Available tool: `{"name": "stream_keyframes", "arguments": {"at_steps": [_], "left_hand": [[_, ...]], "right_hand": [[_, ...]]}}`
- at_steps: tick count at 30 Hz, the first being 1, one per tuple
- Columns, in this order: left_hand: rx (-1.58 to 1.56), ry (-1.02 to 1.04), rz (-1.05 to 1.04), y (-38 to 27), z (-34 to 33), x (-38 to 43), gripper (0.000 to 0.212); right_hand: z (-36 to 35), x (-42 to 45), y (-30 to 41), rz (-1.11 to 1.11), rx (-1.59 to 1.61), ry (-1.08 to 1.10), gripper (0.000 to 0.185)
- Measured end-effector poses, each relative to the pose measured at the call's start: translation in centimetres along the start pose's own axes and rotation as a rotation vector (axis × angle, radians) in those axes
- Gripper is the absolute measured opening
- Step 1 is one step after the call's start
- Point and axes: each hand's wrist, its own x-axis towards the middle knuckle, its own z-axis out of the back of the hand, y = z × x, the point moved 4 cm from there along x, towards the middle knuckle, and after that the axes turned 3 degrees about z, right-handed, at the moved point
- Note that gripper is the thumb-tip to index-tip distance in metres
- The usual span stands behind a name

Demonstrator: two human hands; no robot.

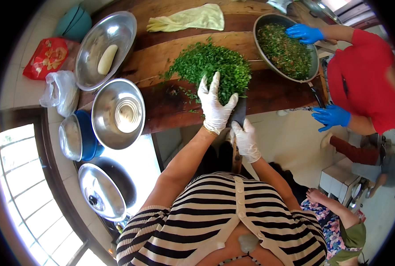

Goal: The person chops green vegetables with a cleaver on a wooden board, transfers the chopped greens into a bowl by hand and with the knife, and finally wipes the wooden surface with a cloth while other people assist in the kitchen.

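Observation:
A heap of chopped green herbs (214, 61) lies on the wooden table, with loose bits scattered to its left. My left hand (214, 106), in a white disposable glove, rests at the heap's near edge with its fingers spread over the greens. My right hand (246, 138), gloved the same way, grips a broad dark-bladed knife (239, 111) near where the blade meets the handle. The blade reaches under the near right side of the heap, beside my left thumb. Its wooden handle points back toward my body. The blade's far end is hidden by greens.
A metal basin (127, 30) holding a pale, peeled-looking root (107, 60) and a second metal basin (101, 133) stand left. A yellowish rubber glove (190, 18) lies at the back. On the right, a blue-gloved co-worker (360, 79) has a hand in a pan (260, 53) of chopped greens mixture.

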Motion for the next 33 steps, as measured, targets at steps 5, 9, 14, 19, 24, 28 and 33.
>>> {"name": "stream_keyframes", "arguments": {"at_steps": [5, 9, 14, 19, 24, 28, 33], "left_hand": [[0.068, 0.015, -0.011, 0.3, 0.5, 0.4, 0.082], [0.012, -0.008, 0.009, 0.5, 0.9, 0.2, 0.081], [0.03, -0.004, 0.01, 0.9, 1.9, 0.1, 0.084], [0.034, -0.013, 0.02, 1.2, 2.3, 0.5, 0.081], [0.051, -0.011, -0.013, 1.3, 2.8, 0.8, 0.082], [0.012, -0.034, 0.025, 1.6, 3.1, 0.8, 0.082], [0.015, -0.033, 0.051, 1.3, 3.4, 1.1, 0.083]], "right_hand": [[-0.5, 0.5, -0.7, -0.003, 0.004, 0.026, 0.008], [-1.0, 0.4, -1.4, -0.004, 0.053, 0.03, 0.01], [-2.1, -0.4, -0.6, -0.026, 0.004, 0.037, 0.005], [-2.6, 0.1, -0.2, -0.027, -0.051, 0.073, 0.013], [-3.2, 0.0, -0.3, -0.042, 0.006, 0.093, 0.01], [-3.6, 0.1, -0.7, -0.048, 0.1, 0.085, 0.016], [-3.9, 0.3, -0.4, -0.068, 0.079, 0.12, 0.008]]}}
